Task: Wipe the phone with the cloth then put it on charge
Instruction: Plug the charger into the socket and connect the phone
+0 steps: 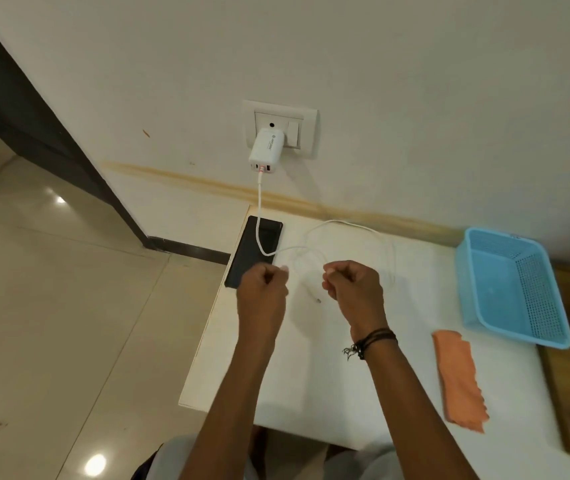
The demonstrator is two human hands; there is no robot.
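Now 2 hands pinch cable (306, 252): left hand (263, 289), right hand (353, 289). Plug tip (317, 300) dangles between them. Phone (254, 252) flat at far-left table (276, 375) corner, long axis near-far, partly under left hand, which is nearer. Cloth (458, 377) lies near right.

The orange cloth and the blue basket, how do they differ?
The orange cloth lies flat and soft with a ragged edge; the blue basket is rigid, with raised perforated walls. The cloth lies nearer the person, the basket nearer the wall. Both rest on the white table, untouched by either hand.
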